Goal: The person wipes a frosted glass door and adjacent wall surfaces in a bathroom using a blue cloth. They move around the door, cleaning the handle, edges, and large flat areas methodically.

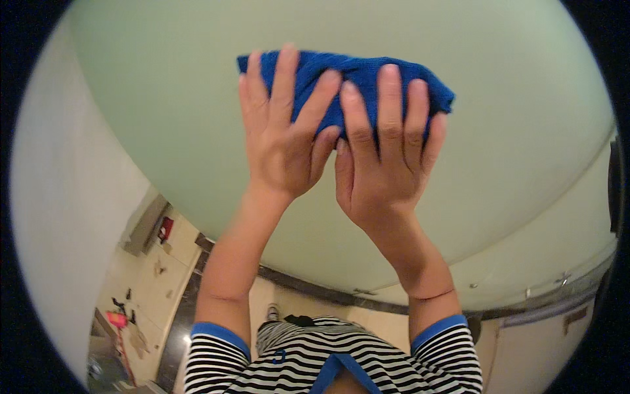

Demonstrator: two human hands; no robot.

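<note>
A folded blue cloth (315,74) lies flat against a large pale green panel (502,162), which looks like frosted glass. My left hand (285,128) presses on the left part of the cloth with spread fingers; its outermost finger rests at the cloth's left edge. Over the right part lies my right hand (386,147), palm down, fingers also spread. The two thumbs are close together below the cloth's lower edge. Both hands pin the cloth to the panel rather than grasp it.
A white wall (74,162) borders the panel on the left. Dark edging (295,285) runs along the floor under the panel. At lower left, a pink dustpan-like object (117,319) and small dark items are on the tiled floor. Metal fittings (563,280) sit at the panel's lower right.
</note>
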